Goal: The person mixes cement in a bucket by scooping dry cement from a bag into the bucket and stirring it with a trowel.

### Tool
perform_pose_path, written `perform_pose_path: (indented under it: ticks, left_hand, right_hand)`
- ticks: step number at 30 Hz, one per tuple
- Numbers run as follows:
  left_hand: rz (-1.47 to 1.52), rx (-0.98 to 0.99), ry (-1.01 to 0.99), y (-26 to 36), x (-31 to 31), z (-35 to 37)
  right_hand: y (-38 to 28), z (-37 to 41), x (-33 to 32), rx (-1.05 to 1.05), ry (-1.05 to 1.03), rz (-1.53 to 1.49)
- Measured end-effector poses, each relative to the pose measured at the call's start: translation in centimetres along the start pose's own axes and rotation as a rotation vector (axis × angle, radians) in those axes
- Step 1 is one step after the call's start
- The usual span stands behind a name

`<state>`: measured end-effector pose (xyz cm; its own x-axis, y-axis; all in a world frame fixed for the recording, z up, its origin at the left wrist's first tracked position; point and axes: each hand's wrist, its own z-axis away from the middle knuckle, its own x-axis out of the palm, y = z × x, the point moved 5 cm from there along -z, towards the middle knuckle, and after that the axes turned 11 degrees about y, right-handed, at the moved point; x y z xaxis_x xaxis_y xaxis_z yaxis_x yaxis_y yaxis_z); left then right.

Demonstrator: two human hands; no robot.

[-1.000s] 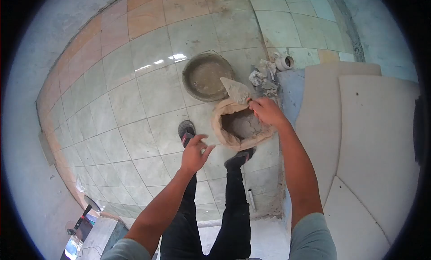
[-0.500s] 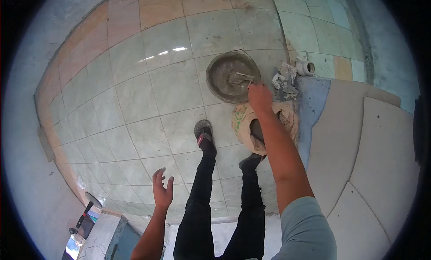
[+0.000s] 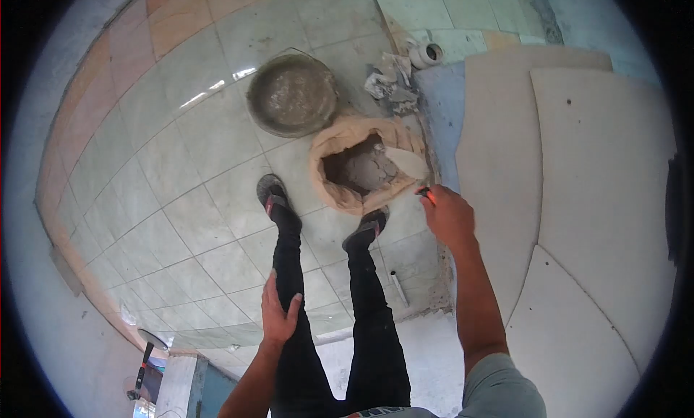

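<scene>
My right hand (image 3: 450,216) is closed around the orange and black handle of a trowel (image 3: 406,162). The trowel's pale blade reaches over the right side of an open brown paper bag (image 3: 325,145). Grey, cracked-looking powder (image 3: 365,171) lies inside that bag. Beyond it, to the upper left, a round dark pan (image 3: 254,100) contains wet grey mix (image 3: 293,93). My left hand (image 3: 279,315) rests against or just beside my left leg near the knee, fingers stretched out and holding nothing.
Crumpled scraps (image 3: 390,82) and a white pipe fitting (image 3: 425,53) sit beyond the bag. Large beige boards (image 3: 506,165) cover the right side. A marker-like stick (image 3: 399,288) lies by my right leg. At lower left stands a round-headed tool (image 3: 148,349) with a black handle.
My right hand has brought the trowel from the pan back to the bag. My left hand has come in to my leg. The view has shifted right, and the bag's opening now shows fully.
</scene>
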<state>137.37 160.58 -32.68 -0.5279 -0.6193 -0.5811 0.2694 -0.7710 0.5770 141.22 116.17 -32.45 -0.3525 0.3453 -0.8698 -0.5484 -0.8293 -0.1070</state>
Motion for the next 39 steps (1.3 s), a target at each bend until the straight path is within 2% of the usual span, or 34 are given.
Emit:
perform_pose_path:
  ticks: [2, 4, 6, 8, 10, 11, 14, 17, 20, 23, 26, 29, 30, 32, 33, 36, 39]
  left_hand:
    - [-0.117, 0.072, -0.115, -0.1, 2.3, 2.4]
    - [-0.243, 0.118, -0.188, -0.8, 4.4, 3.9]
    - [-0.382, 0.147, -0.278, -0.4, 5.9, 4.1]
    - [-0.340, 0.117, -0.247, -1.8, 7.0, 4.4]
    - [-0.311, 0.108, -0.298, -2.6, 7.6, 4.6]
    - [-0.280, 0.103, -0.262, -2.9, 7.6, 4.7]
    - [-0.289, 0.093, -0.243, -3.6, 7.8, 5.0]
    - [-0.274, 0.099, -0.221, -3.7, 7.6, 4.9]
    - [-0.304, 0.112, -0.240, -4.1, 7.7, 4.9]
    - [-0.294, 0.100, -0.233, -4.2, 7.3, 4.7]
    - [-0.299, 0.116, -0.228, -4.4, 6.9, 4.6]
    - [-0.242, 0.123, -0.223, -5.2, 6.5, 4.5]
    - [-0.279, 0.062, -0.243, -5.2, 6.3, 4.5]
    - [-0.260, 0.092, -0.216, -5.5, 6.0, 4.2]
    - [-0.258, 0.083, -0.225, -5.7, 6.0, 4.0]
    - [-0.246, 0.060, -0.238, -5.9, 6.0, 4.0]
    - [-0.245, 0.050, -0.224, -5.8, 5.4, 3.8]
  right_hand:
    - [1.9, -1.7, 6.1, -0.192, -0.012, 0.025]
    - [1.5, -4.9, 11.7, -0.247, -0.012, 0.064]
    - [-0.1, -8.7, 16.4, -0.289, -0.120, 0.113]
    - [-1.3, -12.1, 20.8, -0.404, 0.101, 0.200]
    - [-0.8, -15.3, 24.5, -0.351, 0.035, 0.107]
    - [-1.3, -16.0, 25.5, -0.329, 0.004, 0.055]
    - [-1.1, -14.8, 26.0, -0.512, 0.110, 0.002]
    - [-0.7, -14.2, 23.1, -0.763, 0.040, 0.145]
    - [-1.9, -14.7, 21.5, -0.618, -0.108, 0.258]
    - [-3.4, -15.3, 21.2, -0.463, 0.024, 0.225]
    - [-5.2, -16.5, 24.3, -0.519, -0.097, 0.338]
    - [-6.0, -17.8, 27.6, -0.492, -0.107, 0.233]
    - [-5.3, -17.7, 28.1, -0.470, -0.020, 0.116]
    - [-3.0, -18.1, 27.0, -0.432, 0.158, -0.090]
    - [-3.6, -18.8, 27.5, -0.622, 0.072, 0.057]
    - [-3.3, -19.8, 29.0, -0.559, -0.215, 0.206]
    - [-3.3, -19.3, 29.4, -0.619, -0.258, 0.070]
